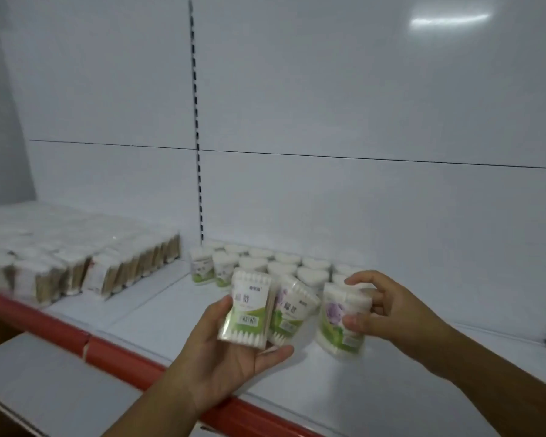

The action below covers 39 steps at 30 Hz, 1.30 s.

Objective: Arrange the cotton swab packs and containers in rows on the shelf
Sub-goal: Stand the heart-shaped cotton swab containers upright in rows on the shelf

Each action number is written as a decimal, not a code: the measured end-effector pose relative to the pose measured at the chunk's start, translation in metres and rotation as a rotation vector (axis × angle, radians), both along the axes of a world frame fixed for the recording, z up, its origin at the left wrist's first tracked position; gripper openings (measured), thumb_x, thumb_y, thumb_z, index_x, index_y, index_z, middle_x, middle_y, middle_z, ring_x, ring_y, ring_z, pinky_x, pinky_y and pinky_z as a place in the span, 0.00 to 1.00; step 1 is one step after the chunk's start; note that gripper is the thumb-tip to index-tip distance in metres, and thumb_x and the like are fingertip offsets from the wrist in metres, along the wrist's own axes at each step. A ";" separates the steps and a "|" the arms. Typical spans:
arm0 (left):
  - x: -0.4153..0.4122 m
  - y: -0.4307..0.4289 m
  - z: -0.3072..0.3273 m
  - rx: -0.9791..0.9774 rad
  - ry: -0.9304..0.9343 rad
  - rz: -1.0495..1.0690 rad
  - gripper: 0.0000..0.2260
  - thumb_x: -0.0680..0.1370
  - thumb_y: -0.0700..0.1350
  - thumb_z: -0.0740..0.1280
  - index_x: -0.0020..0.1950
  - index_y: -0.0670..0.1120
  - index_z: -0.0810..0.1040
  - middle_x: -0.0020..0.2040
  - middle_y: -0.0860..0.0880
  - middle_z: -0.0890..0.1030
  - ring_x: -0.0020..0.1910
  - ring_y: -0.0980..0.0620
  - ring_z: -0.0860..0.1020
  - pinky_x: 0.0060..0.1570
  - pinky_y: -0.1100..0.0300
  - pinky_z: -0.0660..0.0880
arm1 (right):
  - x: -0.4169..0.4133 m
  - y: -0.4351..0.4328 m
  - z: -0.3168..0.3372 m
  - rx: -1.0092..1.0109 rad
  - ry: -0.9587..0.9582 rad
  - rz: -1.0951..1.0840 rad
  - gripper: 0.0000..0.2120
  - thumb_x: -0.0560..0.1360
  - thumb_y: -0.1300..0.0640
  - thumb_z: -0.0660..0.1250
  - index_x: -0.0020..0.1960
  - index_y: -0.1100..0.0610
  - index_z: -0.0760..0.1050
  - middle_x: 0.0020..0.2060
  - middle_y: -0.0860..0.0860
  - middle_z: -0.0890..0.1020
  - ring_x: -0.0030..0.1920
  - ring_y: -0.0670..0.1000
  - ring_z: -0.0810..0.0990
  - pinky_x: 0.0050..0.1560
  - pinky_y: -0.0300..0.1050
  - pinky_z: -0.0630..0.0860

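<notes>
**A person's hands hold three cotton swab packs at a white shelf (158, 304) fronted by a red strip (123, 357).**

The left hand (230, 367), palm up, has its grip curled round two flat, clear packs of white-tipped swabs. The front pack (249, 310) shows a white-and-green label with a barcode, and the second pack (292, 313) is tilted just behind it. The right hand (388, 307) pinches a third pack (338, 320), printed with a purple flower, between thumb and bent fingers. Whether it touches the shelf cannot be told. Behind the hands, heart-shaped containers (281, 266) with white tops and green labels stand in rows against the back panel (360, 200). Wrapped bundles (108, 266) of wooden-stemmed swabs are lined up to the left.
</notes>
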<state>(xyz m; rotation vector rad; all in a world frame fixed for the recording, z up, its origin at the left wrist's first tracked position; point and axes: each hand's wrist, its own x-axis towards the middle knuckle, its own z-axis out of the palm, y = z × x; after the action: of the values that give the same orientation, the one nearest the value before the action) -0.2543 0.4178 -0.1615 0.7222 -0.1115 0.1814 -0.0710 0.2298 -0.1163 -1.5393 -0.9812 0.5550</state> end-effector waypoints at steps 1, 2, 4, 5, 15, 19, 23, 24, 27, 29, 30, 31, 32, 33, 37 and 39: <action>-0.014 0.027 -0.004 0.003 0.001 -0.004 0.32 0.58 0.50 0.83 0.59 0.40 0.82 0.61 0.36 0.79 0.59 0.37 0.79 0.53 0.39 0.77 | -0.010 0.027 -0.009 -0.020 -0.035 -0.040 0.22 0.62 0.65 0.79 0.52 0.54 0.75 0.42 0.55 0.85 0.42 0.50 0.84 0.39 0.41 0.79; -0.028 0.054 -0.009 -0.006 -0.002 -0.002 0.33 0.58 0.50 0.83 0.59 0.39 0.81 0.61 0.36 0.79 0.59 0.36 0.79 0.53 0.38 0.76 | -0.019 0.056 -0.019 -0.056 -0.113 -0.089 0.22 0.62 0.64 0.80 0.51 0.53 0.75 0.40 0.53 0.84 0.38 0.45 0.82 0.38 0.39 0.78; -0.051 0.103 -0.012 -0.056 -0.013 0.051 0.34 0.55 0.49 0.84 0.58 0.39 0.82 0.61 0.35 0.79 0.58 0.35 0.79 0.52 0.37 0.76 | -0.040 0.112 -0.036 -0.136 -0.323 -0.157 0.22 0.61 0.56 0.82 0.50 0.48 0.76 0.40 0.46 0.82 0.37 0.38 0.79 0.37 0.34 0.75; -0.060 0.126 -0.011 -0.089 -0.018 0.107 0.35 0.53 0.49 0.84 0.57 0.39 0.83 0.61 0.36 0.79 0.58 0.35 0.79 0.51 0.37 0.77 | -0.050 0.138 -0.042 -0.140 -0.414 -0.177 0.22 0.61 0.52 0.81 0.50 0.44 0.75 0.42 0.43 0.80 0.41 0.37 0.78 0.37 0.32 0.75; -0.067 0.234 0.024 -0.116 -0.184 0.359 0.31 0.55 0.55 0.82 0.55 0.48 0.84 0.62 0.44 0.81 0.59 0.41 0.80 0.49 0.44 0.79 | -0.098 0.292 -0.050 -0.104 -1.122 -0.421 0.24 0.61 0.42 0.77 0.55 0.49 0.81 0.40 0.46 0.68 0.40 0.47 0.68 0.32 0.40 0.69; -0.063 0.242 0.023 -0.114 -0.199 0.326 0.30 0.56 0.56 0.81 0.55 0.47 0.84 0.61 0.42 0.81 0.57 0.41 0.81 0.48 0.44 0.80 | -0.089 0.313 -0.048 -0.279 -1.206 -0.466 0.26 0.72 0.38 0.66 0.66 0.49 0.74 0.43 0.49 0.69 0.44 0.50 0.70 0.35 0.44 0.69; -0.061 0.247 0.018 -0.079 -0.182 0.281 0.30 0.56 0.57 0.81 0.55 0.47 0.84 0.59 0.42 0.82 0.56 0.41 0.81 0.46 0.46 0.80 | -0.088 0.312 -0.043 -0.462 -1.240 -0.466 0.30 0.77 0.39 0.59 0.76 0.45 0.57 0.53 0.49 0.73 0.51 0.50 0.75 0.42 0.43 0.70; -0.060 0.248 0.017 -0.085 -0.179 0.265 0.30 0.55 0.57 0.81 0.54 0.48 0.85 0.59 0.42 0.82 0.56 0.41 0.81 0.46 0.46 0.80 | -0.087 0.309 -0.037 -0.441 -1.189 -0.460 0.29 0.77 0.41 0.59 0.76 0.44 0.56 0.53 0.48 0.73 0.50 0.48 0.74 0.43 0.43 0.71; -0.053 0.245 0.020 -0.076 -0.150 0.236 0.31 0.53 0.57 0.81 0.53 0.48 0.85 0.58 0.42 0.82 0.55 0.41 0.81 0.46 0.46 0.80 | -0.086 0.298 0.003 -0.095 -0.812 -0.545 0.21 0.76 0.46 0.63 0.69 0.45 0.70 0.44 0.41 0.75 0.39 0.41 0.73 0.42 0.40 0.68; -0.043 0.236 0.024 -0.014 -0.149 0.210 0.29 0.55 0.57 0.81 0.54 0.48 0.85 0.57 0.42 0.82 0.56 0.41 0.81 0.47 0.47 0.80 | -0.092 0.293 0.031 0.003 -0.594 -0.480 0.20 0.74 0.40 0.62 0.64 0.43 0.74 0.44 0.40 0.77 0.39 0.39 0.76 0.43 0.39 0.70; -0.038 0.230 0.026 0.027 -0.163 0.186 0.29 0.58 0.57 0.80 0.55 0.47 0.84 0.58 0.42 0.82 0.56 0.41 0.81 0.48 0.47 0.79 | -0.096 0.292 0.040 -0.031 -0.554 -0.412 0.22 0.72 0.36 0.61 0.62 0.43 0.75 0.45 0.41 0.78 0.41 0.40 0.78 0.43 0.40 0.73; -0.034 0.225 0.027 0.061 -0.177 0.161 0.28 0.60 0.57 0.80 0.56 0.47 0.84 0.58 0.41 0.82 0.57 0.41 0.80 0.50 0.47 0.79 | -0.101 0.291 0.046 -0.065 -0.545 -0.351 0.22 0.71 0.34 0.61 0.59 0.44 0.76 0.46 0.41 0.79 0.43 0.42 0.79 0.43 0.42 0.77; -0.030 0.221 0.028 0.079 -0.187 0.141 0.27 0.61 0.56 0.80 0.56 0.46 0.83 0.58 0.41 0.82 0.57 0.41 0.80 0.51 0.46 0.78 | -0.105 0.290 0.050 -0.073 -0.533 -0.328 0.20 0.71 0.36 0.63 0.56 0.46 0.78 0.47 0.42 0.81 0.45 0.43 0.80 0.45 0.45 0.79; -0.027 0.218 0.029 0.086 -0.195 0.123 0.27 0.61 0.57 0.79 0.56 0.46 0.83 0.58 0.41 0.82 0.58 0.41 0.80 0.54 0.44 0.78 | -0.106 0.287 0.052 -0.057 -0.498 -0.336 0.17 0.72 0.39 0.66 0.55 0.48 0.79 0.47 0.44 0.82 0.45 0.45 0.81 0.46 0.48 0.81; -0.026 0.214 0.029 0.175 -0.201 0.111 0.28 0.62 0.59 0.78 0.57 0.47 0.83 0.59 0.42 0.81 0.61 0.41 0.78 0.64 0.39 0.70 | -0.097 0.271 0.052 0.017 -0.342 -0.403 0.09 0.71 0.52 0.71 0.51 0.50 0.80 0.46 0.46 0.82 0.44 0.48 0.83 0.45 0.54 0.82; -0.028 0.219 0.029 0.157 -0.153 0.182 0.31 0.57 0.59 0.80 0.56 0.47 0.84 0.57 0.43 0.82 0.59 0.43 0.79 0.61 0.42 0.72 | -0.091 0.263 0.044 0.019 -0.373 -0.481 0.08 0.70 0.53 0.71 0.49 0.47 0.79 0.47 0.43 0.81 0.46 0.45 0.82 0.49 0.49 0.81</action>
<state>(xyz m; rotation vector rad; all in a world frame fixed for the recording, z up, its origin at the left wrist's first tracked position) -0.2823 0.6371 -0.1327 0.8747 -0.2076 0.4052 -0.1622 0.4930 -0.0721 -1.8216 -0.8394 -0.0841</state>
